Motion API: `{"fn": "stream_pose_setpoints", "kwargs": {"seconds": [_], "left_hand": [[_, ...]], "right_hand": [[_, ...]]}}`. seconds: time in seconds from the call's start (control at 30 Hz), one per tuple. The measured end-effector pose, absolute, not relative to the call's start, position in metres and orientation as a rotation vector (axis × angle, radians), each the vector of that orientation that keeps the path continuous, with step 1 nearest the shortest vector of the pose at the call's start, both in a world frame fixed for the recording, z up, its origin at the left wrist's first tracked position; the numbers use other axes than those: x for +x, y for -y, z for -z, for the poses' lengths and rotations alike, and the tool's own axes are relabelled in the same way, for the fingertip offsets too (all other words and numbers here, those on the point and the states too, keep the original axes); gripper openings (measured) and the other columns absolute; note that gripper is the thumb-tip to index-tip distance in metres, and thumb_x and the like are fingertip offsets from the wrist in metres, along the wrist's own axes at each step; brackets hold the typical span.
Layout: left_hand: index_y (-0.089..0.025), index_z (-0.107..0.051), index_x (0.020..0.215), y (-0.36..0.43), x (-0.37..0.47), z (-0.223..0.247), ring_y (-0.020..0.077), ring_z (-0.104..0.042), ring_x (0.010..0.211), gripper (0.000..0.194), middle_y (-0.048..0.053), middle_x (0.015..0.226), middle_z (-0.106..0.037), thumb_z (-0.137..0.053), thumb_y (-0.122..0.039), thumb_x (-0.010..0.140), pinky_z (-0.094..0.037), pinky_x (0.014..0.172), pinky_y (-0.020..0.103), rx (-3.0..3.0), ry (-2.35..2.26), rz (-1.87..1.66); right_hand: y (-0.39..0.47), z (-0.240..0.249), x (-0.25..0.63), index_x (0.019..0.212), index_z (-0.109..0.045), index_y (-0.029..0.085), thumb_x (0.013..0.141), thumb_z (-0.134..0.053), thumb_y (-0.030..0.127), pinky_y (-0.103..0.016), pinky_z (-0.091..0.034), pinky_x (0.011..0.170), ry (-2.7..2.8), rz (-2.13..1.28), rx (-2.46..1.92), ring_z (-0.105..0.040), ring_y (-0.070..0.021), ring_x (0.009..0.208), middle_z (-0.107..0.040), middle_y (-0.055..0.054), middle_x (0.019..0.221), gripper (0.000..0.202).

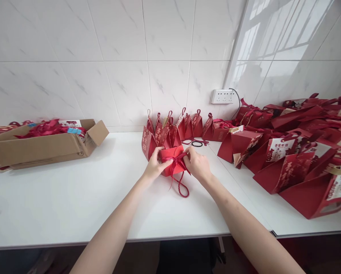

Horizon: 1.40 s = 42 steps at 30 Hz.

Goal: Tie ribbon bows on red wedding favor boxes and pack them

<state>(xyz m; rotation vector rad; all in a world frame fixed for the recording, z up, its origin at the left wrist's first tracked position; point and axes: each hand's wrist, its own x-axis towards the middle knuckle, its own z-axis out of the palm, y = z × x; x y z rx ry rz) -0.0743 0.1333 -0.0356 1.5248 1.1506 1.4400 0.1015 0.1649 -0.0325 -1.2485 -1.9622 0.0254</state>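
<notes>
A small red gift box (167, 153) with a ribbon bow (176, 160) tied across it is between my hands, near the middle of the table. My left hand (156, 163) grips the box's left side, its thumb against the bow. At the right of the bow, the fingers of my right hand (197, 163) are closed on the ribbon. A twisted red cord loop (183, 189) hangs from the box toward the table's front. Just behind stand several red gift boxes (150, 142) with loop handles and gold lettering.
An open cardboard box (50, 150) of red ribbons stands at the left. Many red gift boxes (273, 167) crowd the right side. A black ring (197, 144) lies behind my right hand. A power strip (223, 96) with a cable is on the tiled wall.
</notes>
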Motion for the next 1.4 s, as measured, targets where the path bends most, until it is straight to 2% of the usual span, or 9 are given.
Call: {"fn": "stream_pose_setpoints", "kwargs": {"seconds": [0.13, 0.33, 0.5, 0.67, 0.83, 0.97, 1.2, 1.27, 1.4], "left_hand": [[-0.021, -0.046, 0.106, -0.133, -0.074, 0.034, 0.0197, -0.064, 0.091, 0.048, 0.003, 0.097, -0.065, -0.070, -0.040, 0.070, -0.050, 0.082, 0.032, 1.515, -1.124, -1.445], [-0.023, -0.046, 0.107, -0.132, -0.075, 0.034, 0.0198, -0.063, 0.096, 0.049, 0.002, 0.100, -0.065, -0.072, -0.039, 0.069, -0.049, 0.084, 0.032, 1.504, -1.147, -1.436], [-0.022, -0.045, 0.105, -0.133, -0.075, 0.034, 0.0195, -0.064, 0.093, 0.048, 0.002, 0.098, -0.065, -0.072, -0.039, 0.069, -0.051, 0.082, 0.032, 1.489, -1.112, -1.444], [-0.021, -0.044, 0.104, -0.133, -0.075, 0.033, 0.0200, -0.065, 0.089, 0.048, 0.003, 0.094, -0.066, -0.071, -0.038, 0.068, -0.051, 0.080, 0.033, 1.494, -1.103, -1.456], [-0.021, -0.045, 0.106, -0.132, -0.076, 0.033, 0.0206, -0.063, 0.092, 0.048, 0.004, 0.097, -0.065, -0.071, -0.037, 0.069, -0.050, 0.082, 0.033, 1.552, -1.137, -1.442], [-0.021, -0.045, 0.107, -0.132, -0.077, 0.035, 0.0211, -0.063, 0.092, 0.048, 0.004, 0.099, -0.064, -0.070, -0.039, 0.070, -0.050, 0.082, 0.034, 1.579, -1.127, -1.422], [-0.021, -0.041, 0.117, -0.136, -0.079, 0.045, 0.0247, -0.047, 0.120, 0.046, 0.013, 0.130, -0.043, -0.059, -0.040, 0.079, -0.043, 0.096, 0.039, 1.781, -1.371, -1.719], [-0.021, -0.046, 0.109, -0.135, -0.078, 0.044, 0.0244, -0.040, 0.126, 0.035, 0.012, 0.131, -0.042, -0.058, -0.037, 0.080, -0.042, 0.098, 0.039, 1.860, -1.418, -1.820], [-0.021, -0.053, 0.079, -0.133, -0.075, 0.038, 0.0226, -0.048, 0.117, 0.016, 0.009, 0.116, -0.053, -0.053, -0.036, 0.084, -0.043, 0.096, 0.039, 1.797, -1.417, -1.792]], "right_hand": [[-0.164, 0.029, 0.104, 0.086, -0.048, 0.021, 0.082, -0.041, 0.025, -0.023, -0.034, 0.052, 2.010, -0.126, -1.185, -0.055, -0.0158, 0.053, -0.063, -0.002, 0.067, 0.009], [-0.167, 0.032, 0.103, 0.061, -0.035, 0.023, 0.083, -0.035, 0.027, -0.027, -0.025, 0.048, 1.982, -0.171, -1.219, -0.042, -0.0155, 0.045, -0.050, -0.001, 0.052, 0.022], [-0.168, 0.027, 0.110, 0.059, -0.033, 0.023, 0.084, -0.039, 0.027, -0.025, -0.029, 0.048, 2.080, -0.276, -1.108, -0.039, -0.0121, 0.044, -0.046, 0.002, 0.049, 0.025], [-0.167, 0.021, 0.123, 0.072, -0.040, 0.022, 0.080, -0.056, 0.044, -0.023, -0.034, 0.049, 2.202, -0.614, -0.870, -0.043, -0.0105, 0.048, -0.050, 0.005, 0.058, 0.029], [-0.167, 0.026, 0.114, 0.062, -0.035, 0.021, 0.088, -0.035, 0.062, -0.024, -0.030, 0.045, 1.980, -0.806, -0.934, -0.038, -0.0095, 0.045, -0.040, 0.005, 0.052, 0.048], [-0.168, 0.027, 0.108, 0.060, -0.035, 0.021, 0.086, -0.038, 0.063, -0.023, -0.029, 0.041, 1.914, -0.801, -0.940, -0.036, -0.0090, 0.043, -0.040, 0.005, 0.051, 0.049], [-0.164, 0.030, 0.103, 0.061, -0.033, 0.022, 0.089, -0.035, 0.060, -0.023, -0.032, 0.040, 1.833, -0.790, -0.950, -0.040, -0.0084, 0.036, -0.038, 0.007, 0.048, 0.047], [-0.162, 0.033, 0.099, 0.062, -0.032, 0.022, 0.090, -0.033, 0.059, -0.023, -0.033, 0.039, 1.820, -0.804, -0.969, -0.040, -0.0084, 0.033, -0.037, 0.008, 0.045, 0.045], [-0.159, 0.035, 0.094, 0.064, -0.032, 0.023, 0.090, -0.032, 0.060, -0.022, -0.034, 0.040, 1.814, -0.815, -0.975, -0.043, -0.0099, 0.032, -0.037, 0.008, 0.042, 0.045]]}}
